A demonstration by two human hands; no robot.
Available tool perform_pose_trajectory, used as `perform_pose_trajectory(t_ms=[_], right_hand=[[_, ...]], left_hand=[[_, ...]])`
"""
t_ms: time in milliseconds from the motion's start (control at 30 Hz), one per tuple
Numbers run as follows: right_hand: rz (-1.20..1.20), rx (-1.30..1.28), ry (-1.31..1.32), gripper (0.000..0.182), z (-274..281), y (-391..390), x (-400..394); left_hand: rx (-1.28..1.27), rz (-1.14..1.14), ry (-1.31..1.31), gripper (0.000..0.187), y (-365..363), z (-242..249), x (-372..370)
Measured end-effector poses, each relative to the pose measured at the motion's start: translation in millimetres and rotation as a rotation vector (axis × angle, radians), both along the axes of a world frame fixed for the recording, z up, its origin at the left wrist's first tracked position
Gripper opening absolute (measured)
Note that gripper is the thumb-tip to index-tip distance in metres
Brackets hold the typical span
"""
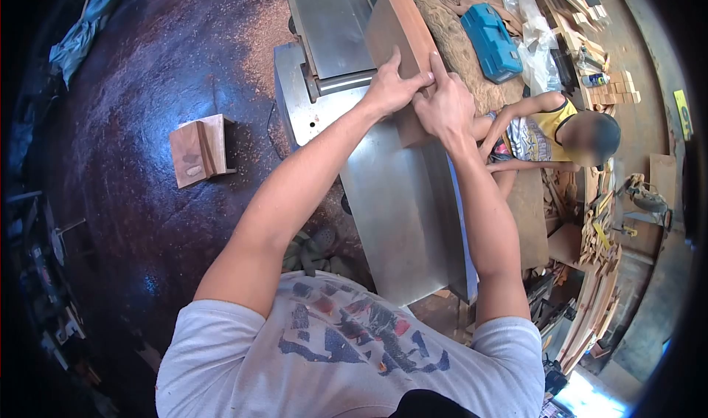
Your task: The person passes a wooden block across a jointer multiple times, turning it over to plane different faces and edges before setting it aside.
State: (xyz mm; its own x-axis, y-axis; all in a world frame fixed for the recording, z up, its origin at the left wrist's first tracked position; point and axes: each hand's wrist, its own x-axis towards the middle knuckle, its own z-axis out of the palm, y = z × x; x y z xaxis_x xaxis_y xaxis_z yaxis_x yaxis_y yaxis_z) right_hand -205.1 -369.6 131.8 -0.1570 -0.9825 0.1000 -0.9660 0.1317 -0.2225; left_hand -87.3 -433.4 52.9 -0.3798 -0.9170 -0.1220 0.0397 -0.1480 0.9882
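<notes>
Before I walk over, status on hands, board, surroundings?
Left hand and right hand on wooden board. Board at metal machine. Another person close by, right side.

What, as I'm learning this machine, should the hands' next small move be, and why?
Probably ease the wooden block slightly forward, keeping both hands high on it. The left hand and right hand both grip it, and it seems to stand across the slot between the near metal bed and far metal bed. Its underside is hidden.

Wooden board (404, 34) on metal bed (398, 211)
</notes>
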Motion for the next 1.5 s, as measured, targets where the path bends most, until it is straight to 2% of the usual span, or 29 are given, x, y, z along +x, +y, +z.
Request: perform_pose_trajectory(t_ms=[100,200,367,467,567,967,1067,1167,1333,1433,1467,1500], right_hand=[[0.015,-0.016,0.021,0.075,-4,-21,2],[0.017,-0.007,0.017,0.071,-2,-38,6],[0.02,-0.002,0.022,0.063,5,-60,13],[0.044,-0.056,0.086,0.08,-5,-80,10],[0.05,-0.044,0.016,0.06,-1,-93,16],[0.046,-0.042,0.013,0.058,-5,-150,23],[0.057,-0.023,-0.002,0.059,-5,-161,23],[0.02,-0.01,0.046,0.078,-5,-181,27],[0.0,-0.024,0.036,0.081,-3,-222,38],[-0.019,-0.032,0.001,0.081,-10,-246,44],[-0.034,-0.027,-0.011,0.081,-7,-250,46],[-0.048,-0.015,-0.021,0.081,-6,-251,48]], left_hand=[[-0.033,0.022,0.01,0.127,-20,1,4],[-0.031,0.016,-0.028,0.118,-36,7,8],[0.009,0.05,0.075,0.122,-64,-3,6],[0.035,0.049,0.122,0.122,-79,-1,10],[0.041,0.045,0.112,0.123,-94,5,15],[0.027,0.049,0.067,0.122,-149,6,24],[0.023,0.072,0.035,0.124,-164,-1,24],[0.035,0.083,0.028,0.126,-182,-4,27],[0.015,0.038,0.086,0.126,-232,-8,35],[0.011,0.093,0.042,0.125,-248,-6,38],[-0.064,0.143,-0.036,0.109,-249,-5,38],[0.034,0.059,0.039,0.118,-254,-11,46]])
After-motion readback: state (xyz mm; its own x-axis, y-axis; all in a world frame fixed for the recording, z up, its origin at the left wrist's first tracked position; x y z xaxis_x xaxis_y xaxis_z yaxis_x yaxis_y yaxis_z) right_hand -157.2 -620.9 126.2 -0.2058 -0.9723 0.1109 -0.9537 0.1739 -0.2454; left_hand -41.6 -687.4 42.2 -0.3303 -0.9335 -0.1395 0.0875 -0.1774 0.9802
